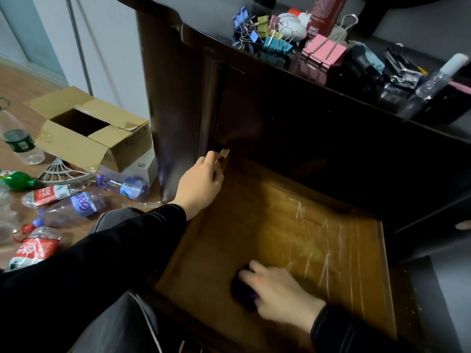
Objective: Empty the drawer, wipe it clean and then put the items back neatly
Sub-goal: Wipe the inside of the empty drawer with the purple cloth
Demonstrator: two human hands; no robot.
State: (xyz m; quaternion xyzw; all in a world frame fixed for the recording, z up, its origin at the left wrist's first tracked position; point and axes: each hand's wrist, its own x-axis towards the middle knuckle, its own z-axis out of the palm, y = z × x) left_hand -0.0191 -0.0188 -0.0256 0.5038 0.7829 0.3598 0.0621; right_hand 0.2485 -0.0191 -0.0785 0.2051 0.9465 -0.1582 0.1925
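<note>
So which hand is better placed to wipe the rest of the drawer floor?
Right. The right hand holds the dark cloth on the drawer floor; the left hand grips the drawer's left wall, apparently steadying it.

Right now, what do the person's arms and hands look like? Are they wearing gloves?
No gloves: the left hand and right hand are bare, with no ring or watch showing. Both arms wear long black sleeves. The left sleeve has thin pale stitching lines near its cuff; the right sleeve looks the same dark fabric, its cuff stitching fainter.
</note>
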